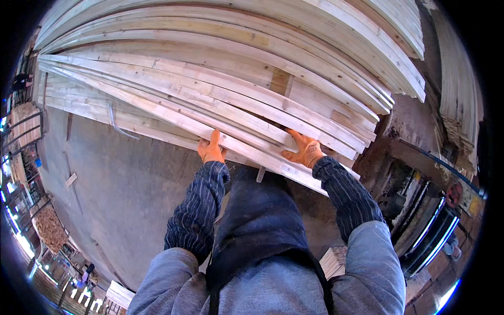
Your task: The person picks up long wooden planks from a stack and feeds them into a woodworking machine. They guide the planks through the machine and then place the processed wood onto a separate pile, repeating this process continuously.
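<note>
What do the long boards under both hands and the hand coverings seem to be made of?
Boards: pale unfinished sawn wood, likely softwood; visible grain, knots, rough matte faces.
Left hand and right hand: orange gloves, apparently coated knit fabric, with a dull, slightly worn surface. The exact coating cannot be told.

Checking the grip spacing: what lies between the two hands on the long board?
In the head view, only a bare stretch of the pale board runs between the left hand and the right hand; nothing rests on it.
</note>
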Action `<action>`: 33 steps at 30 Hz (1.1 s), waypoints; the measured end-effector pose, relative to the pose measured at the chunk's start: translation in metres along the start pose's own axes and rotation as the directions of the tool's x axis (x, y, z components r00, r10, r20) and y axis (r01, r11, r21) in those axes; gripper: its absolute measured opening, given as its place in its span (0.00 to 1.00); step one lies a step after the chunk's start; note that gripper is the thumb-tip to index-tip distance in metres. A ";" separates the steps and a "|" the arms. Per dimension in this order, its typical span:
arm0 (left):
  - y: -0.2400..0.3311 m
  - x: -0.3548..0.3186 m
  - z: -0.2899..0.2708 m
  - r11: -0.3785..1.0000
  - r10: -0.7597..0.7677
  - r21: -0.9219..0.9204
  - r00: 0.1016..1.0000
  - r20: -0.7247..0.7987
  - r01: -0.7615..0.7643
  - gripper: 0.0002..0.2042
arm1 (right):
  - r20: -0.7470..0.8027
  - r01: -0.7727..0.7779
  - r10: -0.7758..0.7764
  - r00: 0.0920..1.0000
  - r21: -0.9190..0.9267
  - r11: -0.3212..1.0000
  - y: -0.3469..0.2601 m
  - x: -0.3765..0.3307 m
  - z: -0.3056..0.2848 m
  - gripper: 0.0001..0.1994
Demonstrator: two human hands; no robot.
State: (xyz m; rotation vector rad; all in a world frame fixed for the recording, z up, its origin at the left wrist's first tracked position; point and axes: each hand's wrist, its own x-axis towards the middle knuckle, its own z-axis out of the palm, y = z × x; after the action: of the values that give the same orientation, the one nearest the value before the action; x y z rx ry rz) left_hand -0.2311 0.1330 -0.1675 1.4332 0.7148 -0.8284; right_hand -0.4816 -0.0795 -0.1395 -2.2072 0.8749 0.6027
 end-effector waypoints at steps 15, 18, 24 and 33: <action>-0.004 0.002 -0.009 1.000 -0.012 0.010 1.000 -0.012 0.012 0.36 | -0.227 0.203 -0.221 0.949 -0.100 0.974 -0.009 -0.023 0.025 0.47; -0.001 0.009 -0.008 0.993 0.006 0.117 1.000 0.014 -0.008 0.33 | 0.021 0.055 -0.065 0.998 0.327 0.943 -0.001 -0.012 0.019 0.49; 0.002 0.002 0.001 0.984 0.077 0.164 0.996 -0.052 -0.068 0.28 | 0.154 0.010 -0.040 0.987 0.195 0.981 -0.007 -0.007 -0.012 0.48; 0.061 -0.063 -0.003 0.972 0.158 0.094 0.899 0.410 -0.213 0.16 | 0.291 0.030 -0.115 0.950 0.280 0.959 -0.014 -0.043 -0.063 0.52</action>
State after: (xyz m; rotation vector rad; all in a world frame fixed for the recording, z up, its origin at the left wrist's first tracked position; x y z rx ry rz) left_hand -0.2147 0.1379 -0.0821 1.3687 0.2073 -0.9949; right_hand -0.4897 -0.1002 -0.0655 -1.8289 0.6664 0.7185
